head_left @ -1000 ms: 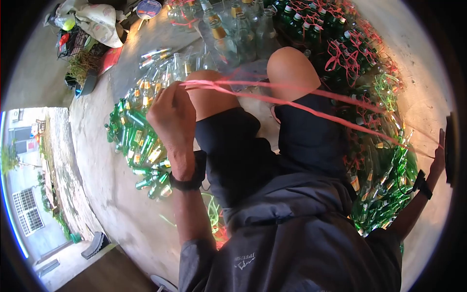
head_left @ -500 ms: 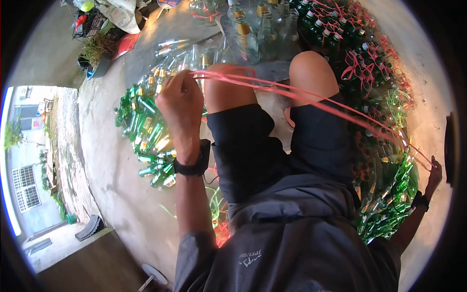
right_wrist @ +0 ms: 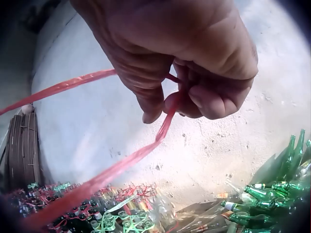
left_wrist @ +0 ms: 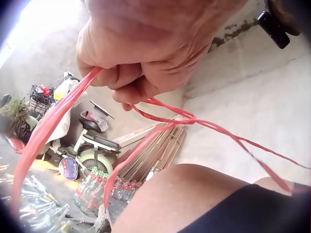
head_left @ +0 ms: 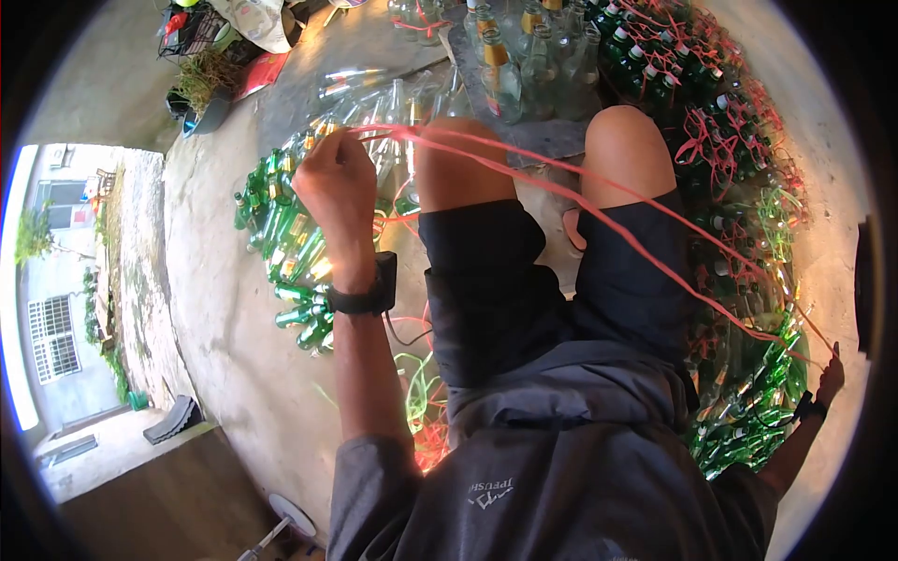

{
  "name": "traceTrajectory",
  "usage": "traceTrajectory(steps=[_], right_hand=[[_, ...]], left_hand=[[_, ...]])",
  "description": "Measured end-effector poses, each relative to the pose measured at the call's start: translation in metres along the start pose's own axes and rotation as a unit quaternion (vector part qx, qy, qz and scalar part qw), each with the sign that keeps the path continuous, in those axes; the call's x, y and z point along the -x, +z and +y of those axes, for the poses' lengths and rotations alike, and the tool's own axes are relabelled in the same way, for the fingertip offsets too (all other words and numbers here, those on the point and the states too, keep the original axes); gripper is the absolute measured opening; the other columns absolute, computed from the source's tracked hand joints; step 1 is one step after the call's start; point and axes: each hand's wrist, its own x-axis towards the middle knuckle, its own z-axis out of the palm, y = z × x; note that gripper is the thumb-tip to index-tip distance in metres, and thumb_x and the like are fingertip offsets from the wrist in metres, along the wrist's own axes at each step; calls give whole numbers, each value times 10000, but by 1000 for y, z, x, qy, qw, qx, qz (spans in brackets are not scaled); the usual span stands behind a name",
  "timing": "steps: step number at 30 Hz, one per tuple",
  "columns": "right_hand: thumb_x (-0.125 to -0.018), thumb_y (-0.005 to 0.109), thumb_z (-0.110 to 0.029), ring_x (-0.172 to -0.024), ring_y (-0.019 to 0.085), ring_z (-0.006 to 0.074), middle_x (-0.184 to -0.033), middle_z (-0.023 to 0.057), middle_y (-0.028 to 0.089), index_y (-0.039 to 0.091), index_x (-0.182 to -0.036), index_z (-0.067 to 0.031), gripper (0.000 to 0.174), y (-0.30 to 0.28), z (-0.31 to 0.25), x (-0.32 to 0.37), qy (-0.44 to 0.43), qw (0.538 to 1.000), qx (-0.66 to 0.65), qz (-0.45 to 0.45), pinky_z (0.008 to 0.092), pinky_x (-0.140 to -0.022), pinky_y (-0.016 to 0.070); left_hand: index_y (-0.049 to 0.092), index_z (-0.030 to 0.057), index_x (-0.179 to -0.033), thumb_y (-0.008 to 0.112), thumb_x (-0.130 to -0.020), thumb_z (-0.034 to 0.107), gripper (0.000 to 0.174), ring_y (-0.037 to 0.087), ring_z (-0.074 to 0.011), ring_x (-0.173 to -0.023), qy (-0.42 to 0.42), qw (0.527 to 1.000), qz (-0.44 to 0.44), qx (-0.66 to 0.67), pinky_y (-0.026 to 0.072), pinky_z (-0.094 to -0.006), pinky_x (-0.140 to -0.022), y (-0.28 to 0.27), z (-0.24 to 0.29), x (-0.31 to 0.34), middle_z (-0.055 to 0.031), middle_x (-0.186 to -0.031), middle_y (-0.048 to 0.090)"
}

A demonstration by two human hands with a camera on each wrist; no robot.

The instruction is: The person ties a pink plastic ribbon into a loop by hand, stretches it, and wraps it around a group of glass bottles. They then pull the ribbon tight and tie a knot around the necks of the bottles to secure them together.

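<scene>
A length of red plastic twine (head_left: 609, 219) stretches across both bare knees in the head view. My left hand (head_left: 339, 192) grips one end with curled fingers, above the left knee. In the left wrist view, the twine strands cross at a small knot (left_wrist: 192, 119) just beyond the fingers, and a flat strip hangs down on the left. My right hand (head_left: 829, 381) is far out to the right, arm extended. In the right wrist view, thumb and curled fingers pinch the doubled-back twine (right_wrist: 104, 179), whose two strands run off to the left.
Loose green bottles (head_left: 299, 243) lie on the floor at left, others (head_left: 748, 416) at right beside the wall. Clear bottles (head_left: 538, 70) stand ahead of the knees. Dark bottles tied with red twine (head_left: 645, 56) stand at front right. Green and red twine (head_left: 421, 397) lies by the left hip.
The right hand has moved down and slightly inward in the head view, and the lower strand now bends a little. The left hand keeps its grip; the head view has shifted.
</scene>
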Motion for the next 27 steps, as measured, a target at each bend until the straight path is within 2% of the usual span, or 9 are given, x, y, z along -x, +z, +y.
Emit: traceTrajectory(steps=[2, 4, 6, 9, 14, 16, 19, 20, 27], right_hand=[[-1015, 567, -413, -475, 262, 17, -623, -108, 360, 732, -1225, -231, 323, 11, -26, 8, 58, 998, 27, 23, 190, -405, 254], [-1001, 591, -477, -446, 249, 40, -592, -97, 358, 782, -1097, -199, 350, 15, -26, 1, 116, 991, 54, 46, 213, -387, 251], [-913, 690, -576, -411, 249, 71, -544, -76, 341, 600, -693, -203, 442, 19, -15, -19, 160, 970, 155, 99, 246, -370, 241], [-828, 755, -635, -402, 276, 84, -528, -63, 332, 346, -615, -213, 626, 24, -8, -33, 102, 987, 97, 75, 263, -371, 235], [-820, 783, -561, -432, 335, 76, -578, -56, 402, 497, -754, -184, 478, 39, -36, -18, 131, 976, 174, -1, 273, -387, 256], [-811, 799, -520, -454, 372, 79, -616, -52, 442, 561, -849, -159, 435, 50, -65, -2, 142, 970, 184, -70, 279, -392, 267], [-765, 836, -250, -783, 583, 213, -988, 36, 631, 552, -1324, -95, 646, 70, -102, -28, 38, 894, 374, -243, 386, -640, 505], [-781, 813, -144, -969, 600, 248, -1217, 102, 635, 544, -1372, -99, 651, 69, -72, -50, -216, 910, 303, -183, 409, -856, 524], [-998, 641, -150, -1048, 637, 138, -1144, 57, 677, 659, -1230, -24, 265, 245, -424, 231, -283, 928, -3, -243, 294, -947, 491]], left_hand=[[750, 17, -871, 615, -865, 63, 143, 648, -329, -590, -10, 1000, -1, -5, 502, -366, -586, -2, -8, -1, -199, -699, 644], [779, 23, -1015, 642, -908, 121, 199, 559, -66, -602, -22, 999, -32, -37, 476, -273, -606, -5, -13, -2, -115, -651, 655], [780, 25, -1009, 646, -906, 127, 198, 561, -70, -600, -21, 999, -22, -24, 478, -275, -608, -4, -11, 0, -116, -648, 653], [781, 28, -1004, 653, -902, 139, 199, 564, -75, -595, -25, 999, -21, -11, 482, -280, -609, -7, -8, -1, -116, -641, 650], [781, 28, -1009, 658, -898, 146, 204, 566, -78, -591, -23, 999, -15, -39, 486, -285, -611, -6, -12, -5, -113, -633, 650], [742, 18, -884, 639, -867, 94, 129, 642, -321, -587, -18, 1000, -14, -13, 496, -360, -589, -8, -1, -1, -185, -710, 651], [744, 10, -901, 647, -870, 98, 134, 627, -297, -570, -22, 999, -25, 17, 486, -351, -580, -10, 15, 3, -184, -704, 645], [744, 10, -901, 647, -870, 98, 134, 627, -297, -570, -20, 999, -27, 18, 486, -351, -580, -11, 22, 4, -184, -704, 645], [747, -51, -1028, 679, -935, 100, 190, 484, -24, -632, -22, 990, -103, 89, 396, -234, -555, -20, 76, 16, -5, -649, 606]])
